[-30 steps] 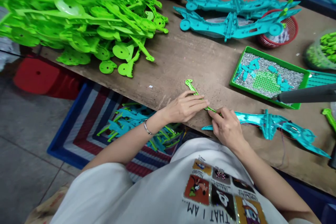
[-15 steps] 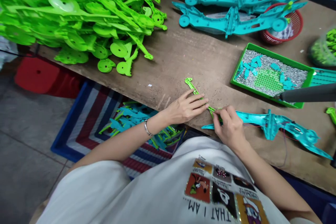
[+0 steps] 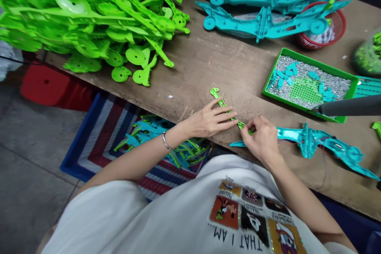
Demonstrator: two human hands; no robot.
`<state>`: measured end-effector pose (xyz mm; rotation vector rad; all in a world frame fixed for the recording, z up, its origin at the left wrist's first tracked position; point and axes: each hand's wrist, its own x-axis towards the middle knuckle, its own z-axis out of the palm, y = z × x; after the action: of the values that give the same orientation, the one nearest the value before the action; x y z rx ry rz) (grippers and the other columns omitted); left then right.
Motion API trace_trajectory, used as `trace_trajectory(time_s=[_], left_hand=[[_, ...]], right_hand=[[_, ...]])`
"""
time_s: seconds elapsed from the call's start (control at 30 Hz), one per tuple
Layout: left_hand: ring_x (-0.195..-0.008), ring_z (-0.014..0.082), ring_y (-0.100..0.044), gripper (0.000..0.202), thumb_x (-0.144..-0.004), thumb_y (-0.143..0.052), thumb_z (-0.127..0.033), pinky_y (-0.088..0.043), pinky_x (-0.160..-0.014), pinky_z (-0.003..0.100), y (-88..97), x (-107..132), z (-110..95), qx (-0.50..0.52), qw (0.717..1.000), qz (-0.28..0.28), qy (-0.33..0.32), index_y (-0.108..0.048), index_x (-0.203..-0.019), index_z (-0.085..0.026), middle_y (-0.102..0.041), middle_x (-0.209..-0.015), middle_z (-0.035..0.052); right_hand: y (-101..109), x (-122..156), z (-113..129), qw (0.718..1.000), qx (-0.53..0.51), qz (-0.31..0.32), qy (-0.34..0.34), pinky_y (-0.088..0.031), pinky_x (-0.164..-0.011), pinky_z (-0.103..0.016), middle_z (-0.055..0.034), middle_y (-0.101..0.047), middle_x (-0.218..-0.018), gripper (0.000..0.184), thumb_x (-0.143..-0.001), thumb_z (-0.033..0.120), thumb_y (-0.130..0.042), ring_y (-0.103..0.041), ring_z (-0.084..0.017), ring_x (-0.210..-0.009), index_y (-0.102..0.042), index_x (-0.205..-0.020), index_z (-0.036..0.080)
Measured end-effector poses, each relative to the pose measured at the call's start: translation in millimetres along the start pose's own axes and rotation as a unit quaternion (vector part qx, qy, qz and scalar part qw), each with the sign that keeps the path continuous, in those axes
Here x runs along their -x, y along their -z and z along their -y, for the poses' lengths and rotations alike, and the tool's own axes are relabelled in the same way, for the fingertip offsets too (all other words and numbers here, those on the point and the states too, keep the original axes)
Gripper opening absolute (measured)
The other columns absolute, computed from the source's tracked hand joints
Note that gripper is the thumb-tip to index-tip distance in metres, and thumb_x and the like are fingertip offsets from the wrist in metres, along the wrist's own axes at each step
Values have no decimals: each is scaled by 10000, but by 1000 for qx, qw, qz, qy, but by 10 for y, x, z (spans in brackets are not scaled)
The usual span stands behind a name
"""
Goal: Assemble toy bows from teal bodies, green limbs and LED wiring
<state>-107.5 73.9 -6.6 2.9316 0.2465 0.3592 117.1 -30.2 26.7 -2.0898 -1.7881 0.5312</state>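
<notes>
A thin lime-green plastic toy part with a hooked end lies slantwise near the table's front edge. Across its middle my left hand rests flat, fingers stretched out and a little apart. My right hand is closed in a pinch at the part's lower end; its fingers hide that end and whatever lies between them. Beneath and beyond the right hand stretches a turquoise bow-shaped plastic shell, with thin wires running from it.
A heap of lime-green plastic parts covers the back left. Turquoise shells lie at the back by a red basket. A green tray holds screws and turquoise pieces. A grey rod-shaped tool juts in from the right. Below stands a striped crate.
My right hand has shifted slightly at the green part's lower end, covering a bit more of the turquoise shell. My left hand stays almost in place on the green part.
</notes>
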Motion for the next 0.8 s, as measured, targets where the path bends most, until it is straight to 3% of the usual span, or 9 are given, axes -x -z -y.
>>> trace_trajectory(time_s=[0.27,0.43,0.57,0.8], left_hand=[[-1388,256,-535,467,-990,-565,-188,-308,-1227,634,16,-46,-3,-5,1000,17,-1,-520,-1442,-296,-597,-1475,89],[-1374,272,-544,456,-998,-550,-188,-325,-1209,650,20,-44,-12,-25,1000,15,-9,-516,-1448,-256,-602,-1468,98],[-1368,273,-547,442,-1003,-544,-197,-338,-1205,633,13,-46,-25,-31,999,13,-6,-524,-1441,-259,-608,-1461,94],[-1371,274,-546,452,-991,-562,-186,-358,-1192,616,-10,-58,-29,-14,1000,-1,5,-526,-1437,-252,-613,-1452,108]], right_hand=[[88,99,-141,995,-43,-1,86,-439,-681,-277,-52,-608,-810,135,-919,194,-550,-572,-159,-703,-639,-821,173],[20,176,-127,989,63,-45,123,-378,-616,-259,-46,-598,-809,185,-950,203,-529,-558,-147,-689,-651,-813,182],[57,193,-108,978,130,-29,161,-310,-563,-271,-26,-592,-776,198,-953,227,-547,-498,-124,-601,-674,-804,195],[86,148,-124,993,50,-30,106,-354,-601,-271,-60,-654,-816,203,-957,230,-532,-588,-150,-688,-693,-849,171]])
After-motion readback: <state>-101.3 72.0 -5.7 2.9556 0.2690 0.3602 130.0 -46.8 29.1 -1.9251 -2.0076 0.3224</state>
